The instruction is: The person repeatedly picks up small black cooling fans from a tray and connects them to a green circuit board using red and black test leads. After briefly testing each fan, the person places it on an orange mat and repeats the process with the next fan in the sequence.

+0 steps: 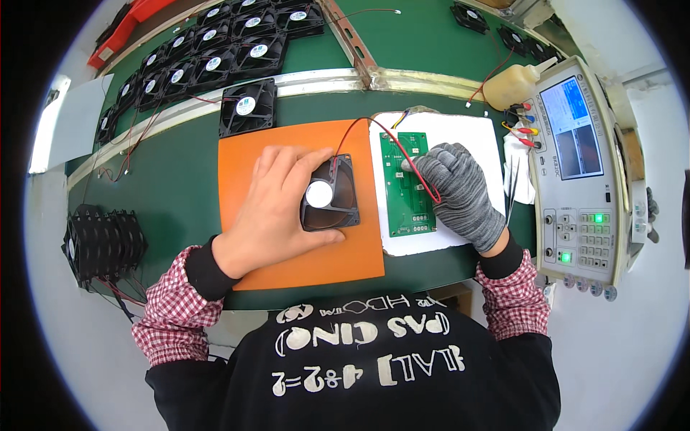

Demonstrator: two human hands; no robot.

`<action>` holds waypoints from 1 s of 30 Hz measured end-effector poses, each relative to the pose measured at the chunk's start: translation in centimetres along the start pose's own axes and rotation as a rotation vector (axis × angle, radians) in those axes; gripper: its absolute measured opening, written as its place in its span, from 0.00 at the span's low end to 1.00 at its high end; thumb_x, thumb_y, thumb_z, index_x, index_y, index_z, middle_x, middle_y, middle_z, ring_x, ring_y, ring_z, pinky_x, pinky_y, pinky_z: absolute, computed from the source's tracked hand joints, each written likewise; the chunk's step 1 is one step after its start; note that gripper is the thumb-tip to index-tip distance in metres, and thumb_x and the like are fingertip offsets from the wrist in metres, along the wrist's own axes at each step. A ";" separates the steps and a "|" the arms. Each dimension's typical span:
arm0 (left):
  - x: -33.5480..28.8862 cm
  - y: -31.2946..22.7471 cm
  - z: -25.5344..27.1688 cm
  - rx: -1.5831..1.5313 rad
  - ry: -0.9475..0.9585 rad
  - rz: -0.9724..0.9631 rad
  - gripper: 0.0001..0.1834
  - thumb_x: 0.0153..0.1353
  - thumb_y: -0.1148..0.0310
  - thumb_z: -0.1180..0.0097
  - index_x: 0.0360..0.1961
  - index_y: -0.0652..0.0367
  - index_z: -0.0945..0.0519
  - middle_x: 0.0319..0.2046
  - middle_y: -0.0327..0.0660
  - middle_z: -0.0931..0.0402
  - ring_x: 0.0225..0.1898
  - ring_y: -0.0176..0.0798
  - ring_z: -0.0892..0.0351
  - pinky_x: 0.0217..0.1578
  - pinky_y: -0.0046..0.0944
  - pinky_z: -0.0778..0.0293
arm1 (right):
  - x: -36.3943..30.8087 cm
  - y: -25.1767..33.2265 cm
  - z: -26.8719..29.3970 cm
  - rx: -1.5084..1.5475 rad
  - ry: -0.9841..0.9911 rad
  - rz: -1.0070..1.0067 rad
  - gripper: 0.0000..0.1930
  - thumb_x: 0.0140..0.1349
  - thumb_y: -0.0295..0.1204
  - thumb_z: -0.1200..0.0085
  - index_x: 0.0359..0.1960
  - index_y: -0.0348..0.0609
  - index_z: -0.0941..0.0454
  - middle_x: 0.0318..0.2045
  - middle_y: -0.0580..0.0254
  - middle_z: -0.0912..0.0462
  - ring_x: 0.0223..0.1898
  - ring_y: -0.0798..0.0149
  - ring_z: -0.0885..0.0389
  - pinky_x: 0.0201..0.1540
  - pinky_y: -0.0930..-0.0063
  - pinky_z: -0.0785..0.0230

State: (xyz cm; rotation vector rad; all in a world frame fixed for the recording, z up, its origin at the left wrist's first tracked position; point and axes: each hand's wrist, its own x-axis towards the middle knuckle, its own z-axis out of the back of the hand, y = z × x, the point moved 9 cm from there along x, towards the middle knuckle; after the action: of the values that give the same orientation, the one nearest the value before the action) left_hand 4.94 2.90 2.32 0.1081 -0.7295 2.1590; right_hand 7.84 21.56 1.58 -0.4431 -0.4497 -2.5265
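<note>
On the orange mat [330, 264], the left hand [273, 201] grips a black fan [333, 195].

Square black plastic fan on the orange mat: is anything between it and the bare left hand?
Nothing visible: the bare left hand rests against the square black fan, whose thin red wire arches rightward.

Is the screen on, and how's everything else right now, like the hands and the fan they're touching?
Left hand: bare, holding the fan
Fan: flat on the mat
Wire: looped from fan to right hand
Right hand: gloved, curled; grip hidden
Board: flat, partly covered by right hand
Screen: lit
Two buttons: glowing green
</note>
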 end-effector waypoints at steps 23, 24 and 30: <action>5.3 -9.8 7.5 0.382 -0.575 -0.608 0.31 0.58 0.53 0.39 0.58 0.61 0.29 0.56 0.57 0.29 0.54 0.56 0.25 0.52 0.51 0.28 | -1.1 -3.1 0.6 0.349 -0.198 -0.236 0.06 0.58 0.23 0.40 0.37 0.40 0.20 0.33 0.58 0.19 0.34 0.59 0.19 0.38 0.69 0.27; 7.6 -7.7 8.3 0.320 -0.648 -0.516 0.34 0.57 0.52 0.38 0.60 0.61 0.30 0.57 0.58 0.29 0.58 0.57 0.27 0.57 0.53 0.31 | -1.5 -3.4 0.8 0.544 -0.290 -0.249 0.05 0.62 0.23 0.42 0.39 0.40 0.20 0.33 0.60 0.18 0.32 0.64 0.19 0.37 0.73 0.27; 7.0 9.3 4.5 0.767 0.023 0.577 0.44 0.45 0.45 0.29 0.59 0.57 0.29 0.47 0.55 0.27 0.53 0.58 0.27 0.53 0.51 0.29 | -3.2 -6.8 2.3 0.749 -0.503 -0.600 0.09 0.63 0.25 0.41 0.44 0.38 0.21 0.34 0.64 0.19 0.34 0.73 0.22 0.37 0.78 0.28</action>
State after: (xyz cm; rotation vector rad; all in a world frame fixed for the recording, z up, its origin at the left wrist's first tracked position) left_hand -7.26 0.89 3.95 0.2981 0.1521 2.8852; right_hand 7.17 29.41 0.86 -0.7075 -1.8679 -2.4794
